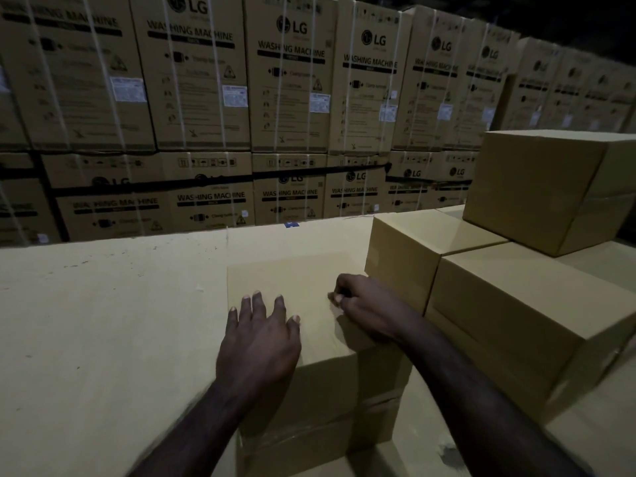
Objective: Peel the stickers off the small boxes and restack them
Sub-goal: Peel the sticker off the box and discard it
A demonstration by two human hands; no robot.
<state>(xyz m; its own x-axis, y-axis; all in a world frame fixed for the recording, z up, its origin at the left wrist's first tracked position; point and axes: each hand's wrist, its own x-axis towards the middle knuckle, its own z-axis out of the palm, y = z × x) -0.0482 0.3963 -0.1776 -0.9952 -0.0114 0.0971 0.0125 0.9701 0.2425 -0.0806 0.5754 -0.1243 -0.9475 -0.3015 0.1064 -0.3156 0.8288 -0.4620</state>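
Observation:
A small plain cardboard box (296, 280) stands in front of me on a broad cardboard surface (103, 321). My left hand (258, 339) lies flat on the box's top, fingers spread. My right hand (361, 301) is at the top's right side with its fingers curled, and its fingertips pinch something small at the box's surface; whether that is a sticker is too dark to tell. To the right sits a stack of small boxes: one low at the back (406, 256), one in front (509, 321) and one on top (543, 187).
A wall of large washing-machine cartons (289, 98), strapped with white bands, rises behind the surface. The stack of small boxes closes off the right side. The room is dim.

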